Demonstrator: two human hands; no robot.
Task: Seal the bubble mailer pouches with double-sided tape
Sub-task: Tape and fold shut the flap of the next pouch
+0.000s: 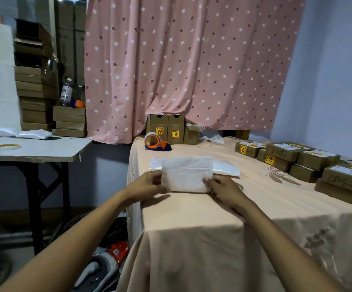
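Head view: a white bubble mailer pouch [185, 178] lies on the peach cloth-covered table [213, 218], just low of the frame's centre. The left hand [147, 184] pinches the pouch's 9 o'clock edge, thumb on top. The right hand [223, 190] grips its 4 o'clock corner with curled fingers. More flat pouches [226, 168] poke out from beneath it at 2 o'clock and 10 o'clock. An orange tape dispenser [155, 141] sits at 11 o'clock from the pouch, near the curtain [192, 60]. A yellowish tape roll [7, 146], possibly the double-sided tape, lies well apart at 9 o'clock on the side table [44, 150]. Labelled cardboard boxes [318, 159] crowd the 3 o'clock side.

The flap's state is too blurred to read. The likely trouble is a crooked seal. The held pouch rests on slippery pouches, so it could slide as the flap is pressed, and the adhesive would then bite off-line or trap a wrinkle. The loose cloth may also bunch under pressure. With both hands occupied and the roll so far off, reaching for it means letting go of the pouch and losing its alignment.
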